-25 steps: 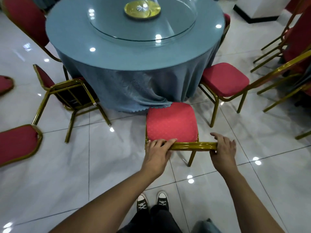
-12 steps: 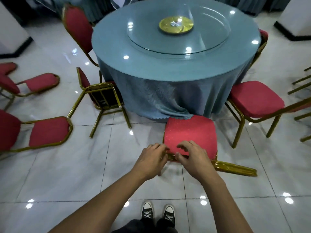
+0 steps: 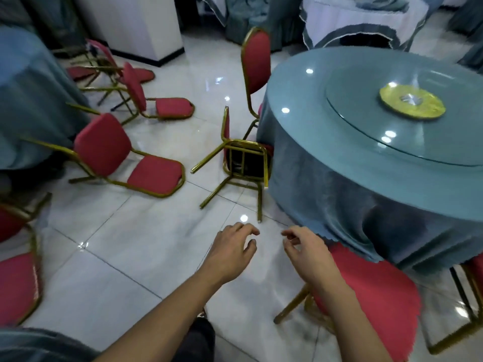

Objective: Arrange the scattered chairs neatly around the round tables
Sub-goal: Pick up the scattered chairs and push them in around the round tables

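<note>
A round table (image 3: pixel 339 163) with a blue cloth and a glass turntable fills the right. A red-seated gold chair (image 3: pixel 373 286) stands tucked against its near edge, under my right forearm. My left hand (image 3: pixel 230 253) and my right hand (image 3: pixel 305 254) hover over the floor with loosely curled fingers, holding nothing. Just beyond them a chair (image 3: pixel 243 163) lies tipped on its side against the tablecloth, legs pointing toward me. An upright chair (image 3: pixel 257 64) stands at the table's far left side.
Several toppled red chairs lie on the glossy tiles at left, such as one (image 3: pixel 125 158) on its back and another (image 3: pixel 159 100) behind it. A second blue-clothed table (image 3: pixel 28 100) stands far left. A white pillar (image 3: pixel 136 24) and more draped tables are at the back.
Both hands have let go of the red chair's back rail and now hang free. The view has swung left, bringing the tipped chair and the scattered chairs into the middle.
</note>
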A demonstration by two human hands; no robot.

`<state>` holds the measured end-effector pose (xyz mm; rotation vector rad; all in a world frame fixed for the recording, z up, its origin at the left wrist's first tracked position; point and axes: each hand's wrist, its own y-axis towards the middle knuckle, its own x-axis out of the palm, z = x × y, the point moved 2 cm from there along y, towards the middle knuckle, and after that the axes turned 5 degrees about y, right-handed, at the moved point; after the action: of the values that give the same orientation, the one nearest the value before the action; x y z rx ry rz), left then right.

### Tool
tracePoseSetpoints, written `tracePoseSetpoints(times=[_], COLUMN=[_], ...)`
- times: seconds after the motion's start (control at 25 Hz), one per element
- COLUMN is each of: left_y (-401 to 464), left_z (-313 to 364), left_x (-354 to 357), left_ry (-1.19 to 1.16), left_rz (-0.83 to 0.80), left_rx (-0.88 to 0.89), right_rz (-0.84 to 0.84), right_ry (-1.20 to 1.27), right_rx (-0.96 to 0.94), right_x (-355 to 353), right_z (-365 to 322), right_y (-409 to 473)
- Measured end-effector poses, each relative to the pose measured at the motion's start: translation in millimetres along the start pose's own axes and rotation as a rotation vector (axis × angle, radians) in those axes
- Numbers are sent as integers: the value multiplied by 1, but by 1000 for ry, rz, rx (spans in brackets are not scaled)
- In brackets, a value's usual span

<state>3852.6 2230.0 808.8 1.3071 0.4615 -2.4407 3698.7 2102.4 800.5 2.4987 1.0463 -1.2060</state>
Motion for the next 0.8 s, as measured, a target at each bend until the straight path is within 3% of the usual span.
tracePoseSetpoints(times=[0.36, 0.8], left_y=[78, 223], left_z=[-180, -330], left_x=[-141, -244], left_ry=[-78, -89], left_rz=[85, 113], left_rx=[-124, -177], right_rz=[51, 36], right_ry=[86, 148], right_rx=[-66, -65], right_x=[104, 183], right_z=[-167, -263], right_y=[169, 378])
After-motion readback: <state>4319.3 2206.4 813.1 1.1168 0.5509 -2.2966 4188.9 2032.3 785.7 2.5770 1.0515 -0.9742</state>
